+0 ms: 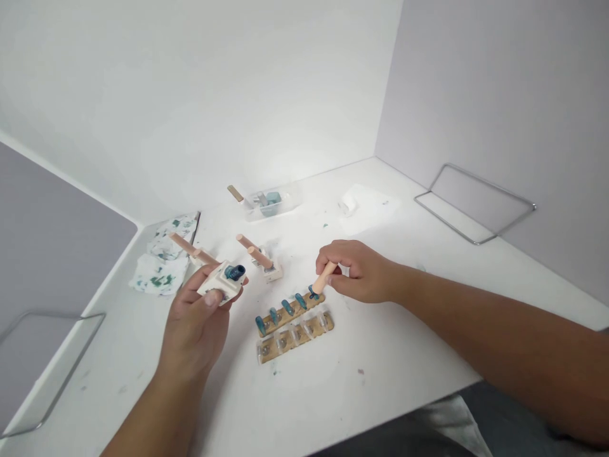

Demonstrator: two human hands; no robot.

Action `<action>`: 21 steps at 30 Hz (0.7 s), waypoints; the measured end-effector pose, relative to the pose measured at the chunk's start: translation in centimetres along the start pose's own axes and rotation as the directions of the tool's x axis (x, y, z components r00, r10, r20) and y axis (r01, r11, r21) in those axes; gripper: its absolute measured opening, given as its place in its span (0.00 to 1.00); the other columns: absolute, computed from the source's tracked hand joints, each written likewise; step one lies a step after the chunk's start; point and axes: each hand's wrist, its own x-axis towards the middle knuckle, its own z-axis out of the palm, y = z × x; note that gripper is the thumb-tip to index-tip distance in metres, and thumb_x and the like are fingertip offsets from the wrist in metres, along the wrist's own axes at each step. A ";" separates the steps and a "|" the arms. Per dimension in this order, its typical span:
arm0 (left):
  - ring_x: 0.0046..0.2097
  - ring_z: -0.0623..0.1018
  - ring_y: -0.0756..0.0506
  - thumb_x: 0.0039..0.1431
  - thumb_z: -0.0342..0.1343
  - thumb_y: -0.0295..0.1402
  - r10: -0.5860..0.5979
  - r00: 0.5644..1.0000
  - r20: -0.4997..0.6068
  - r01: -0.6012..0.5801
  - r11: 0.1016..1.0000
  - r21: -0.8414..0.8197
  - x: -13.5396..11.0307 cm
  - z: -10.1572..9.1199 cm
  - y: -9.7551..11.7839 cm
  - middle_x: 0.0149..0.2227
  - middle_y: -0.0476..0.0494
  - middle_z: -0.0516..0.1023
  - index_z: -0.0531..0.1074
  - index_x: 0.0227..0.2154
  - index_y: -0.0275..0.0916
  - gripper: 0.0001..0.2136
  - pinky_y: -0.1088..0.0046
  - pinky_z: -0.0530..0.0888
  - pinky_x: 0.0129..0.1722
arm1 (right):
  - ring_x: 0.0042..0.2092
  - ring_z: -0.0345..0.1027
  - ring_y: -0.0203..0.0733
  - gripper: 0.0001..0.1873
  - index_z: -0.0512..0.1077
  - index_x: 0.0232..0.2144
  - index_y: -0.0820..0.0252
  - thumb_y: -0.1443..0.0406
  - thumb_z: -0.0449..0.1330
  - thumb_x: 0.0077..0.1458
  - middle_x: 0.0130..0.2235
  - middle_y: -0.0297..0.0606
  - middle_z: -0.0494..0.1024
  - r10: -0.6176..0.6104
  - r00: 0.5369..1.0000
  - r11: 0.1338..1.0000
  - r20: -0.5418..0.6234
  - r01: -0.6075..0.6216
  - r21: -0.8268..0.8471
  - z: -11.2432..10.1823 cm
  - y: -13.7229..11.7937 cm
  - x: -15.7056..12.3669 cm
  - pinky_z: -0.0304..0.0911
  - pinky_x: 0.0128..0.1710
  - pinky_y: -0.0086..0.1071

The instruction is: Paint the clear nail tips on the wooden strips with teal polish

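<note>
My left hand (197, 314) is closed around a cream, square nail polish bottle (219, 284), tilted so that its uncapped neck, coated in dark teal, points right. Between the fingertips of my right hand (356, 270) is a nail polish brush with a peach handle (325, 278). Its tip meets the teal false nail at the far right end of the rear strip (264, 332). Several more teal nails (287, 307) sit along that strip. In front of it lies a second wooden strip (271, 357) bearing clear nail tips (295, 332).
Capped polish bottles (272, 273) with peach handles stand behind the strips. Farther back is a clear plastic tray (290, 203) with a teal block inside. Stained paper (159, 276) lies at left, white tissue (364, 206) at back right. Metal wire frames (476, 241) flank the table.
</note>
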 end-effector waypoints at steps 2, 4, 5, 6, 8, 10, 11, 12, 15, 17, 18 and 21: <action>0.33 0.71 0.49 0.45 0.62 0.38 -0.009 1.000 -0.005 0.009 1.000 -0.002 0.0 0.0 0.1 0.33 0.47 0.71 0.76 0.33 0.40 0.12 0.75 0.69 0.34 | 0.28 0.58 0.33 0.06 0.66 0.27 0.59 0.73 0.52 0.45 0.23 0.30 0.68 -0.029 1.000 0.999 0.007 0.030 -0.023 0.0 -0.1 -0.1 0.57 0.32 0.30; 0.32 0.70 0.49 0.44 0.62 0.38 -0.010 1.000 -0.007 0.010 1.000 0.002 0.0 0.1 0.1 0.33 0.47 0.71 0.76 0.33 0.40 0.12 0.75 0.69 0.33 | 0.27 0.58 0.33 0.06 0.65 0.27 0.59 0.72 0.52 0.45 0.23 0.30 0.68 -0.054 0.999 0.998 0.007 0.054 -0.037 0.0 -0.1 -0.1 0.57 0.31 0.30; 0.32 0.70 0.49 0.44 0.62 0.39 -0.007 1.000 -0.007 0.007 1.000 0.007 0.0 0.1 0.1 0.33 0.47 0.71 0.76 0.33 0.40 0.12 0.75 0.69 0.33 | 0.27 0.58 0.33 0.05 0.65 0.27 0.59 0.72 0.52 0.46 0.23 0.30 0.68 -0.062 0.998 0.997 0.001 0.062 -0.046 0.0 -0.2 -0.1 0.57 0.31 0.30; 0.32 0.70 0.49 0.44 0.62 0.39 -0.004 1.000 -0.007 0.004 1.000 0.013 0.0 0.1 0.1 0.32 0.47 0.71 0.76 0.33 0.41 0.12 0.75 0.69 0.33 | 0.27 0.58 0.33 0.05 0.65 0.28 0.59 0.71 0.52 0.46 0.23 0.31 0.69 -0.066 0.998 0.996 -0.007 0.066 -0.058 0.0 -0.2 -0.1 0.56 0.31 0.30; 0.32 0.70 0.48 0.44 0.62 0.39 0.001 1.000 -0.002 -0.001 1.000 0.017 0.0 0.1 0.0 0.31 0.47 0.71 0.76 0.33 0.41 0.12 0.75 0.69 0.33 | 0.28 0.58 0.34 0.05 0.65 0.28 0.59 0.70 0.52 0.47 0.24 0.32 0.69 -0.068 0.997 0.994 -0.024 0.066 -0.087 0.0 -0.3 0.0 0.56 0.31 0.30; 0.32 0.70 0.49 0.44 0.63 0.39 0.004 1.000 0.003 -0.004 1.000 0.006 0.0 0.0 -0.1 0.31 0.47 0.71 0.76 0.33 0.40 0.12 0.75 0.69 0.33 | 0.28 0.58 0.35 0.04 0.65 0.28 0.59 0.70 0.52 0.47 0.23 0.32 0.69 -0.070 0.997 0.991 -0.026 0.067 -0.112 0.0 -0.4 0.0 0.56 0.32 0.31; 0.32 0.70 0.49 0.45 0.63 0.39 0.004 1.000 0.007 -0.004 1.000 -0.002 0.0 0.0 -0.1 0.31 0.48 0.71 0.76 0.33 0.40 0.12 0.75 0.69 0.33 | 0.28 0.59 0.35 0.05 0.65 0.28 0.59 0.71 0.52 0.47 0.23 0.31 0.68 -0.071 0.997 0.990 -0.019 0.069 -0.121 0.0 -0.5 0.0 0.56 0.32 0.31; 0.32 0.71 0.49 0.45 0.63 0.38 0.005 1.000 0.010 -0.005 1.000 -0.009 0.0 0.0 -0.1 0.31 0.48 0.71 0.75 0.34 0.40 0.12 0.76 0.69 0.34 | 0.28 0.59 0.34 0.05 0.65 0.28 0.59 0.71 0.52 0.46 0.22 0.31 0.69 -0.072 0.997 0.990 -0.011 0.070 -0.126 0.0 -0.5 0.0 0.56 0.32 0.30; 0.33 0.71 0.50 0.46 0.62 0.38 0.008 1.000 0.018 -0.008 1.000 -0.013 0.0 -0.1 -0.1 0.32 0.47 0.72 0.75 0.34 0.38 0.12 0.77 0.69 0.34 | 0.27 0.59 0.33 0.04 0.65 0.28 0.59 0.71 0.52 0.47 0.23 0.31 0.69 -0.068 0.998 0.988 0.001 0.068 -0.135 -0.1 -0.6 0.0 0.56 0.30 0.28; 0.33 0.71 0.50 0.46 0.62 0.38 0.011 1.000 0.019 -0.011 1.000 -0.014 -0.1 -0.1 -0.1 0.33 0.47 0.72 0.75 0.35 0.38 0.13 0.77 0.70 0.34 | 0.27 0.59 0.33 0.04 0.65 0.28 0.59 0.70 0.51 0.49 0.24 0.32 0.70 -0.066 0.998 0.987 -0.010 0.064 -0.145 -0.2 -0.5 0.0 0.56 0.29 0.28; 0.33 0.71 0.50 0.46 0.62 0.38 0.013 1.000 0.019 -0.013 1.000 -0.015 -0.1 -0.1 -0.1 0.33 0.47 0.72 0.75 0.35 0.38 0.13 0.77 0.70 0.34 | 0.27 0.59 0.33 0.04 0.65 0.29 0.59 0.70 0.51 0.49 0.24 0.32 0.70 -0.066 0.998 0.986 -0.019 0.062 -0.153 -0.2 -0.5 0.0 0.55 0.29 0.28; 0.34 0.72 0.49 0.46 0.62 0.38 0.014 0.999 0.029 -0.013 1.000 -0.016 0.0 0.0 -0.1 0.32 0.47 0.72 0.75 0.34 0.37 0.13 0.77 0.70 0.34 | 0.28 0.58 0.34 0.04 0.65 0.29 0.59 0.70 0.52 0.49 0.23 0.31 0.70 -0.072 0.997 0.981 -0.039 0.064 -0.182 -0.2 -0.5 0.1 0.55 0.31 0.30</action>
